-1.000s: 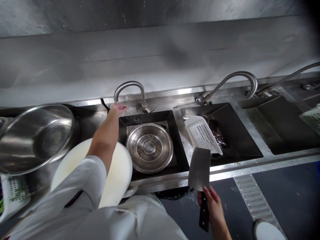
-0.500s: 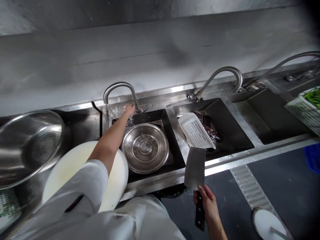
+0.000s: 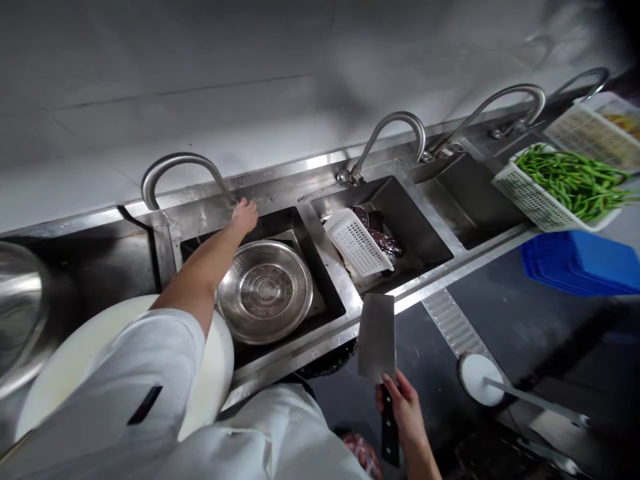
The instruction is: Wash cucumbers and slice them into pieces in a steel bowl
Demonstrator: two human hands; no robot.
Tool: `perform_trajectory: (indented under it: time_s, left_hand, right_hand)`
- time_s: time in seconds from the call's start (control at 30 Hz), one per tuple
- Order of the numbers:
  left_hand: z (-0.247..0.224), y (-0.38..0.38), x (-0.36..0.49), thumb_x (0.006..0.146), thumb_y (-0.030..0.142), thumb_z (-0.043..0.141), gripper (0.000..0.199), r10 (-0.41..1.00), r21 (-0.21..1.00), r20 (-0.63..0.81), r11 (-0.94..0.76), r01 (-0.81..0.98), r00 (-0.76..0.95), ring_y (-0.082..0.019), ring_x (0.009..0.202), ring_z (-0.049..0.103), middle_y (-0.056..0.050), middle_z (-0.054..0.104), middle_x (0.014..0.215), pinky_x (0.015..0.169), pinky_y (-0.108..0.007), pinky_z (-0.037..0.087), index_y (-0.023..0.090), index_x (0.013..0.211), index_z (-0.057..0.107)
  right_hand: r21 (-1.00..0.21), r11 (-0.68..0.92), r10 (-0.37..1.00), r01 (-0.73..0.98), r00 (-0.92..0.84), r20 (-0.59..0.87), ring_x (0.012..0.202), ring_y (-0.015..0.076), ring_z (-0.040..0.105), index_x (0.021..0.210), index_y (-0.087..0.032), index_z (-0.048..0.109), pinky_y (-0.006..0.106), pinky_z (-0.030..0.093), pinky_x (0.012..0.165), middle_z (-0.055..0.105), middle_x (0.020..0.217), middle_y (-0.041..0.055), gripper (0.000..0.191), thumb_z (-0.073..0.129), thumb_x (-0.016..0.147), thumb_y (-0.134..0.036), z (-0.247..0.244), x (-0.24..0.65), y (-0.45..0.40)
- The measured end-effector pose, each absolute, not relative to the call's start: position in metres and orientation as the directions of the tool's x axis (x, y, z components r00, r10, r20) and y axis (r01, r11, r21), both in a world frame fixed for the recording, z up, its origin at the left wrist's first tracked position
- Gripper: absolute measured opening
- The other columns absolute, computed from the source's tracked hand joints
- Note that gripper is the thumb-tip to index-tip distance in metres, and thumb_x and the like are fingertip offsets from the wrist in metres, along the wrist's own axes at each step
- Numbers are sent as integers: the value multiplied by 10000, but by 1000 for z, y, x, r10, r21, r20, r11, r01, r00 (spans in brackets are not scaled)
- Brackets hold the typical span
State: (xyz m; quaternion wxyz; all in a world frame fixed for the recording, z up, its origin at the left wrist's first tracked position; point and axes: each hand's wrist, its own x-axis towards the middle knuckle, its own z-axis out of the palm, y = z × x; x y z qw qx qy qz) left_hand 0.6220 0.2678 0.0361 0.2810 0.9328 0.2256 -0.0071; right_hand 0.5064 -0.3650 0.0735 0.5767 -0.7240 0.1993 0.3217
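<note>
Left fingers (image 3: pixel 245 207) nearest tap (image 3: pixel 184 158), grip unclear; its arch toward 10 o'clock. Right fingers (image 3: pixel 393 388) clenched on cleaver (image 3: pixel 377 337), blade toward 12.

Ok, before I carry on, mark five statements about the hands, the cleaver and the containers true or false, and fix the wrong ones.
1. The right hand holds the cleaver by its black handle. True.
2. The left hand is at the base of a curved tap. True.
3. The round metal basin sits in a dark sink. True.
4. The cleaver lies flat inside the round metal basin. False: it is held in the right hand, outside the basin.
5. The long green vegetables are in a blue basket. False: they are in a white perforated basket.
</note>
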Motion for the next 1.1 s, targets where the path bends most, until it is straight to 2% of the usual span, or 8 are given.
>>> perform_trajectory:
  time_s: [0.13, 0.3, 0.5, 0.6, 0.7, 0.87, 0.97, 1.1]
  left_hand:
    - [58, 214, 576, 788, 218, 742, 68, 395, 404, -192, -802, 439, 898, -398, 1319, 547, -197, 737, 1080, 1228, -557, 198, 154, 792, 718]
    - [92, 152, 408, 899, 238, 627, 138, 610, 537, -81, -639, 550, 788, -309, 1114, 667, -128, 759, 1009, 1091, -438, 427, 206, 824, 739]
    - [106, 78, 131, 843, 199, 631, 105, 995, 878, -98, 85, 471, 4, -212, 855, 702, -57, 756, 893, 845, -317, 529, 210, 900, 718]
    - [102, 56, 10, 815, 179, 650, 31, 806, 896, -371, 441, 50, -461, -167, 688, 659, -58, 708, 778, 680, -273, 490, 177, 843, 661]
    - [94, 55, -87, 816, 203, 680, 99, 559, 833, -524, 495, -248, -643, -147, 597, 627, -44, 648, 743, 607, -263, 469, 168, 833, 589]
    - [75, 88, -187, 898, 288, 674, 177, 385, 808, -557, 456, -373, -736, -136, 565, 602, 5, 568, 723, 612, -301, 525, 185, 936, 535]
    - [59, 110, -211, 885, 221, 679, 255, 317, 818, -527, 441, -370, -788, -138, 611, 606, 0, 612, 786, 615, -295, 523, 178, 1090, 532]
    - [41, 120, -215, 871, 166, 680, 495, 281, 826, -488, 456, -332, -826, -166, 677, 632, -50, 659, 939, 591, -298, 521, 156, 1295, 425]
  right_hand:
    - [-730, -315, 143, -606, 730, -668, 401, 117, 473, 815, -237, 575, 233, 357, 387, 562, 535, -63, 597, 878, 589, -700, 69, 511, -349]
    - [-781, -478, 418, -403, 677, -606, 389, 114, 441, 753, -246, 515, 244, 347, 398, 536, 487, -65, 571, 835, 625, -702, 59, 528, -285]
    - [-868, -484, 821, 113, 401, -406, 476, 133, 516, 754, -252, 524, 257, 443, 498, 560, 523, -40, 486, 734, 793, -688, 91, 506, -172]
    - [-880, -404, 907, 249, 234, -350, 503, 147, 569, 805, -259, 534, 276, 491, 542, 621, 603, -18, 459, 660, 860, -697, 108, 457, -130]
    - [-819, -466, 884, 334, 137, -447, 451, 173, 575, 963, -278, 566, 290, 461, 473, 641, 620, -31, 435, 639, 848, -692, 103, 394, -104]
    - [-652, -509, 844, 562, 178, -505, 389, 204, 531, 1061, -269, 626, 313, 400, 468, 571, 507, -41, 278, 568, 892, -482, 60, 316, -80]
    - [-539, -409, 907, 736, 264, -327, 597, 259, 660, 1140, -208, 672, 355, 476, 638, 704, 697, 71, 320, 522, 912, -375, 46, 299, -74]
    - [-383, -381, 910, 841, 268, -315, 761, 306, 713, 1250, -157, 672, 390, 500, 761, 766, 898, 159, 409, 458, 963, -355, 44, 291, -74]
